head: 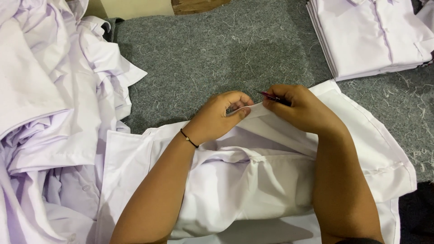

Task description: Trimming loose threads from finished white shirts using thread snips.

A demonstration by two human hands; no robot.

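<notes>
**A:** Head view, looking down. White shirt (pixel 253 180) lies spread on the grey felt table (pixel 217 49), straight below the camera, between the two forearms. One edge of it is lifted off the table and pulled up between the hands.

**B:** Left hand?

**A:** Left hand (pixel 217 118) curled, thumb and fingers pinching that raised fabric edge. Thin dark cord bracelet (pixel 189 138) on the wrist.

**B:** Right?

**A:** Right hand (pixel 300 108) closed around a small tool (pixel 271 96), dark with a reddish part, its slim tip poking out to the left, right at the fabric edge. Same hand's fingers also press on the cloth. What kind of tool it is, I cannot tell; most of it is hidden in the grip. The two hands are nearly touching.

**B:** Around them?

**A:** Loose pile of white shirts (pixel 49 113), crumpled, fills the left side and touches the spread shirt. Neat stack of folded white shirts (pixel 370 36) at upper right, well apart from the hands. Short thread scraps (pixel 244 58) scattered over the felt. Strip of wood (pixel 194 5) at the top edge.
</notes>
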